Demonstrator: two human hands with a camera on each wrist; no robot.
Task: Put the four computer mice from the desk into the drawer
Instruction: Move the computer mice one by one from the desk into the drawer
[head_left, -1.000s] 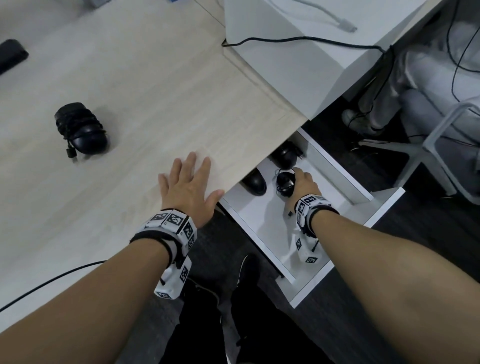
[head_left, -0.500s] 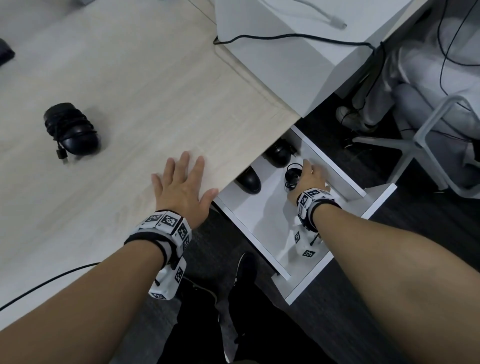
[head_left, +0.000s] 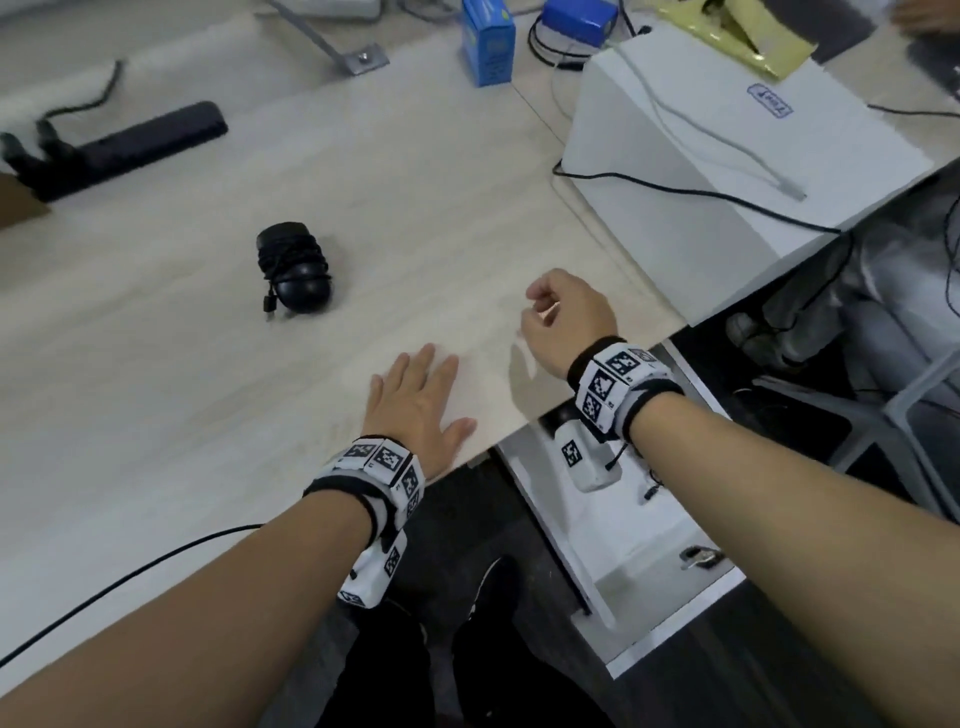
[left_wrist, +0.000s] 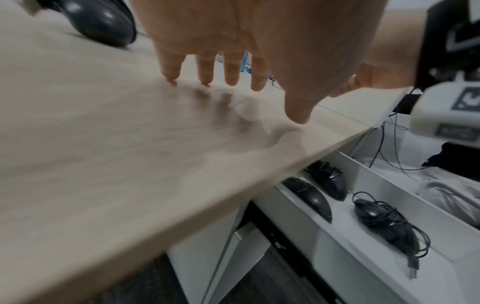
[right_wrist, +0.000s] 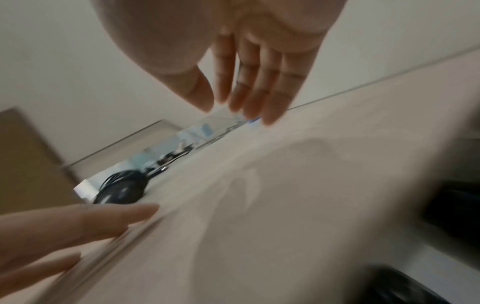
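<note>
One black mouse (head_left: 293, 270) with its cord wound round it lies on the light wooden desk (head_left: 156, 389), left of both hands; the right wrist view shows this mouse (right_wrist: 122, 191) too. My left hand (head_left: 415, 397) lies flat on the desk near the front edge, fingers straight (left_wrist: 233, 78). My right hand (head_left: 545, 312) hovers over the desk to the right of it, fingers loosely bent and empty (right_wrist: 239, 107). The white drawer (head_left: 660, 530) stands open under the desk edge. In the left wrist view it holds three black mice (left_wrist: 328, 181) (left_wrist: 309, 197) (left_wrist: 384, 222).
A white box (head_left: 727, 156) with a black cable (head_left: 675, 189) across it stands at the desk's right. A black power strip (head_left: 140, 143) and a blue carton (head_left: 488, 47) sit at the back. A thin cable (head_left: 130, 571) runs over the near left desk edge.
My right hand has let go of the mouse in the drawer, come up out of it and moved over the desk. The left hand stays flat in place.
</note>
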